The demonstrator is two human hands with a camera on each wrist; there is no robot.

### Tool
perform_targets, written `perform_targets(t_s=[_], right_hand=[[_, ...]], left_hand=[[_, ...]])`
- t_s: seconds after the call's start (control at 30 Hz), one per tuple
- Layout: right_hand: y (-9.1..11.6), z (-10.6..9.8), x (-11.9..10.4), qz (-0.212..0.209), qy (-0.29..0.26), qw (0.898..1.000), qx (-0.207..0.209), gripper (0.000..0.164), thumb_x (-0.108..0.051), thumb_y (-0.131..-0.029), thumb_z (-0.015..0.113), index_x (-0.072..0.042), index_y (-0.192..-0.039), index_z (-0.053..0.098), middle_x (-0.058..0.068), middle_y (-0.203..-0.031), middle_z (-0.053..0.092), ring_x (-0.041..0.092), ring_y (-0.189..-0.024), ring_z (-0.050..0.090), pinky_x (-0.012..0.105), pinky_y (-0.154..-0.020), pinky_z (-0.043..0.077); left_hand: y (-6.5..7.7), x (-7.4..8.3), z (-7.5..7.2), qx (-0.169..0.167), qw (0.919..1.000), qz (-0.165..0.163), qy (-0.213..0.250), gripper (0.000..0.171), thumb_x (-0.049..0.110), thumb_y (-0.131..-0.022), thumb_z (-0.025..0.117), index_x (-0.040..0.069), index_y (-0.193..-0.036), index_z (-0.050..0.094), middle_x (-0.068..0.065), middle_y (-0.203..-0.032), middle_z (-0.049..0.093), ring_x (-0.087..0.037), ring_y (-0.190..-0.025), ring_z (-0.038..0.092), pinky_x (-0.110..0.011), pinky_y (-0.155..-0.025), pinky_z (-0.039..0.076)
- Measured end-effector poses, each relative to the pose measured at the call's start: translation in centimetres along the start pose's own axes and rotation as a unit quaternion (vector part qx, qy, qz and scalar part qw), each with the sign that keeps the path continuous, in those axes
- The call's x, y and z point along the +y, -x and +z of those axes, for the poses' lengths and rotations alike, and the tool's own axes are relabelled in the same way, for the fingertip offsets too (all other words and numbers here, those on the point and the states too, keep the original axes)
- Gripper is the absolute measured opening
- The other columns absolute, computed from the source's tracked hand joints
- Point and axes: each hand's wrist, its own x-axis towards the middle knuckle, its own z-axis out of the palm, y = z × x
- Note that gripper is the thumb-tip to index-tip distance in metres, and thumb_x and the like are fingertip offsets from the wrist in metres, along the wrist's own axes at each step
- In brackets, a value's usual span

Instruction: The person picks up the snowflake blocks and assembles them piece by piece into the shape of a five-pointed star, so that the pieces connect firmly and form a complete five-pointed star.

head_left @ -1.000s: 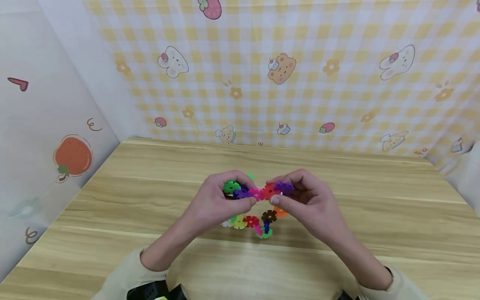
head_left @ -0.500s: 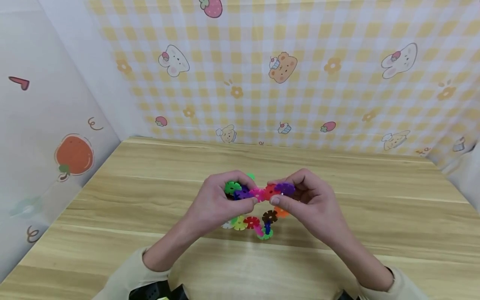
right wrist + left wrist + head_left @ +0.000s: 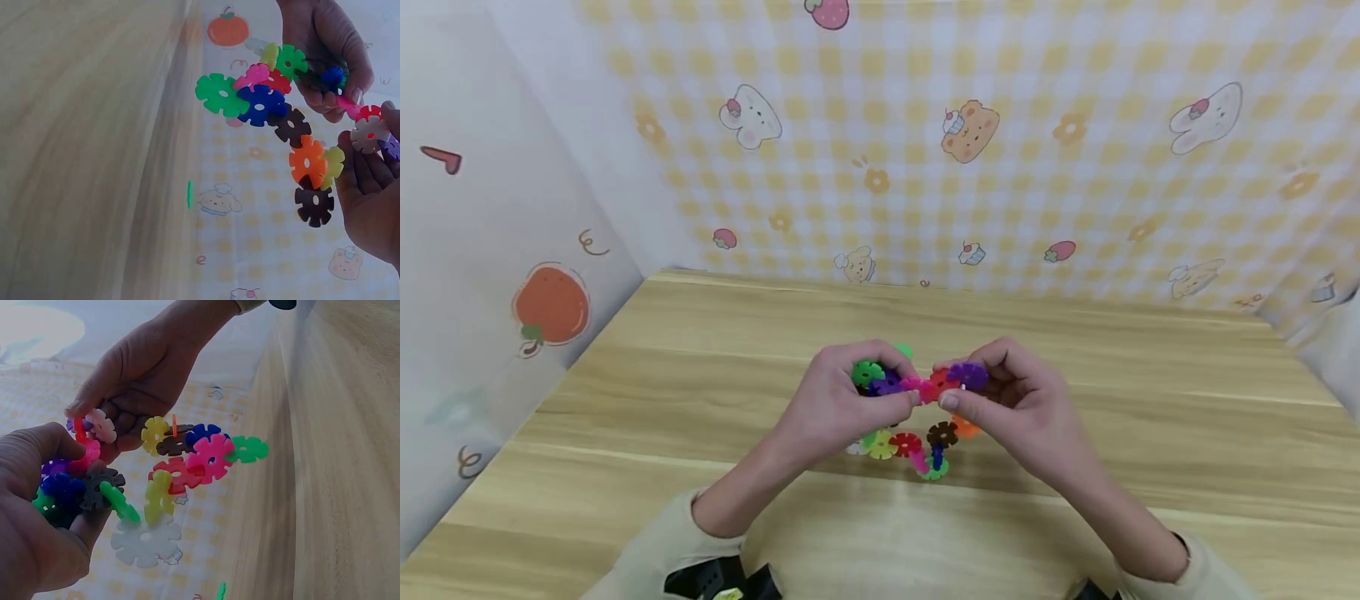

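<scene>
Both hands hold up one chain of interlocking plastic snowflake discs in the head view. My left hand (image 3: 846, 404) pinches a pink disc (image 3: 913, 384) between thumb and fingers, with purple and green discs bunched under its palm. My right hand (image 3: 1030, 404) grips a red disc (image 3: 942, 385) joined to the pink one, beside a purple disc (image 3: 973, 376). A white disc (image 3: 360, 139) sits by the right fingers in the right wrist view. The rest of the chain hangs below the hands, including a brown disc (image 3: 942, 433) and a yellow disc (image 3: 881, 445).
A loose green disc (image 3: 904, 349) lies on the wooden table (image 3: 715, 358) behind the hands. Beyond the table's far edge rises a yellow checked cloth (image 3: 895, 225), and a white printed sheet (image 3: 497, 225) stands at the left.
The head view has shifted slightly. Both hands keep nearly the same place and the same hold on the disc chain.
</scene>
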Motion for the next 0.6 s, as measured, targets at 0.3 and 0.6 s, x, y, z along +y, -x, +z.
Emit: perform_targets(t_s=[0.3, 0.6], right_hand=[[-0.4, -1.0, 0.0, -0.098, 0.162, 0.982, 0.017, 0.054, 0.003, -0.080, 0.083, -0.006, -0.129, 0.062, 0.003, -0.123, 0.070, 0.014, -0.113, 0.065, 0.024, -0.097, 0.051], [-0.6, -1.2, -0.2, -0.105, 0.137, 0.985, -0.021, 0.040, 0.005, -0.082, 0.081, -0.010, -0.118, 0.070, -0.005, -0.106, 0.075, 0.013, -0.101, 0.069, 0.025, -0.092, 0.054]], left_hand=[[-0.3, 0.5, -0.2, 0.014, 0.9998, 0.000, 0.012, 0.008, 0.004, -0.090, 0.072, 0.009, -0.097, 0.072, -0.009, -0.084, 0.068, -0.019, -0.066, 0.058, -0.026, -0.058, 0.053], [-0.2, 0.4, -0.3, 0.011, 0.9996, -0.006, 0.025, 0.008, 0.005, -0.090, 0.073, 0.008, -0.098, 0.072, -0.010, -0.086, 0.068, -0.020, -0.067, 0.058, -0.027, -0.061, 0.053]])
